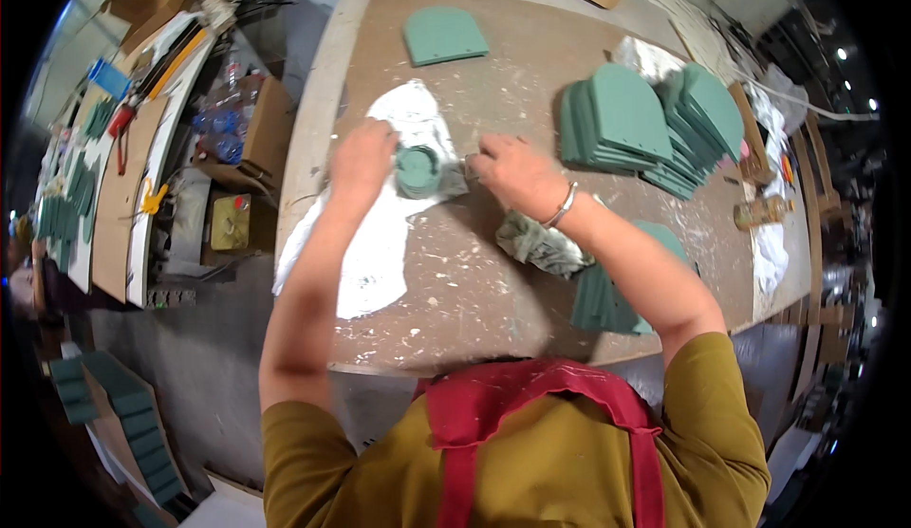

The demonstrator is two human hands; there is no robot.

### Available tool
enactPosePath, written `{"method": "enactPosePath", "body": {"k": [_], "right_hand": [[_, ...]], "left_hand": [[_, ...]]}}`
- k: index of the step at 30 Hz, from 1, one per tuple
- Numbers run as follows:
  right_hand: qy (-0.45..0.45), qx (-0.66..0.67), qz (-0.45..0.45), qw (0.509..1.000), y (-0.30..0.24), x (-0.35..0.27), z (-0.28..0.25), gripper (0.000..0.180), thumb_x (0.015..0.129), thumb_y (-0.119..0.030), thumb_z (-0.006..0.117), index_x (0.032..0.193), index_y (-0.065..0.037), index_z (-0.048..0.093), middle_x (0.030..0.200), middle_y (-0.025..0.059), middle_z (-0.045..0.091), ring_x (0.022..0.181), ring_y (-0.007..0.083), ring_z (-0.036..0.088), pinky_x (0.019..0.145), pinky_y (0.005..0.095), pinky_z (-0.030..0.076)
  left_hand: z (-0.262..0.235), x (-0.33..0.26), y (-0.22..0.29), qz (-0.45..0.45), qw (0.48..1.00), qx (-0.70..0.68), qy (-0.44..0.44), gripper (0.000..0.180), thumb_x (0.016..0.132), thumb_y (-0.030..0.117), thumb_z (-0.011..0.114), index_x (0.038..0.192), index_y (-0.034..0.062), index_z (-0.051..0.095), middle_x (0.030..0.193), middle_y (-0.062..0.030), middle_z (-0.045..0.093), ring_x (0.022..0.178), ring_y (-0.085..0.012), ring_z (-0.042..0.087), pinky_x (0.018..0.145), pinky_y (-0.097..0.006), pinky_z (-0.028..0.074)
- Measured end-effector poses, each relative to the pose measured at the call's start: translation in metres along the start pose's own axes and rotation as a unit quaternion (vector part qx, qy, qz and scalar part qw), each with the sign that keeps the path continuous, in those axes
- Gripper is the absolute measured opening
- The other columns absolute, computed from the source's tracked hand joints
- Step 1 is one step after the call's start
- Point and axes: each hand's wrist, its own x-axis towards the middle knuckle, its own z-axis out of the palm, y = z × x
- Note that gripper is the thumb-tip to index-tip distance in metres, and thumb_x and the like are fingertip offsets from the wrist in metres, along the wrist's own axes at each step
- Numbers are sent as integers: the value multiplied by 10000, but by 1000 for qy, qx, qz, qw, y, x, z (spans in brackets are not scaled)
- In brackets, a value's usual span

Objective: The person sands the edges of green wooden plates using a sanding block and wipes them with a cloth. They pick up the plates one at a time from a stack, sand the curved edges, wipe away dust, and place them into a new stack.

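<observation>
A small round pot [418, 169] smeared with green paint stands on a crumpled white cloth [370, 267] between my hands. My left hand [363, 158] is closed at the pot's left, its fingers curled over the cloth; what they pinch, if anything, is hidden. To the pot's right, my right hand [517, 175] is closed too, slightly blurred, with something small and shiny at its fingertips that I cannot make out. Below my right wrist lies a green-stained, crumpled rag [541, 243]. One green panel [444, 35] with a rounded end rests flat beyond the pot.
Stacks of green rounded panels [617, 115] fill the table's right side, with another stack [612, 291] under my right forearm. A small bottle [762, 212] lies near the right edge. At left are a side bench [128, 186] and a cardboard box [269, 125] holding plastic bottles.
</observation>
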Motion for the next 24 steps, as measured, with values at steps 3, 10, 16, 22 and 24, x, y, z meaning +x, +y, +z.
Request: {"method": "enactPosePath", "body": {"k": [3, 10, 16, 22, 24], "right_hand": [[-2, 221, 183, 958, 33, -50, -31, 206, 885, -194, 664, 1045, -64, 671, 1003, 98, 621, 923, 263, 625, 794, 374, 510], [164, 742, 436, 482, 67, -201, -96, 285, 980, -216, 629, 1198, -38, 667, 1115, 37, 688, 938, 122, 632, 772, 278, 517], [76, 538, 426, 724, 50, -206, -111, 242, 939, -147, 670, 1145, -22, 693, 1033, 28, 654, 870, 136, 598, 757, 253, 484], [-5, 254, 220, 942, 65, -188, -96, 237, 893, -150, 692, 1101, -36, 705, 1001, 108, 607, 889, 264, 611, 780, 361, 499], [-18, 250, 222, 942, 65, -181, -94, 231, 878, -148, 698, 1079, -34, 711, 1004, 124, 613, 910, 310, 614, 801, 396, 501]], "left_hand": [[-9, -6, 13, 52, 995, 34, 79, 303, 938, 255, 623, 1170, 66, 671, 1136, -155, 610, 1047, -347, 590, 874, -452, 480], [36, -101, 193, 327, 919, -173, -138, 304, 870, 131, 661, 1157, 32, 674, 1180, -171, 671, 1109, -337, 619, 963, -448, 484], [89, -137, 300, 354, 912, -85, -191, 455, 874, 293, 692, 1245, 50, 591, 1338, -94, 556, 1255, -268, 505, 984, -396, 434], [101, -143, 303, 372, 913, -38, -161, 486, 888, 298, 676, 1291, 48, 567, 1343, -87, 549, 1270, -269, 487, 1020, -390, 405], [100, -144, 304, 368, 916, -36, -157, 492, 891, 299, 674, 1300, 49, 564, 1339, -83, 550, 1271, -268, 486, 1022, -391, 403]]}}
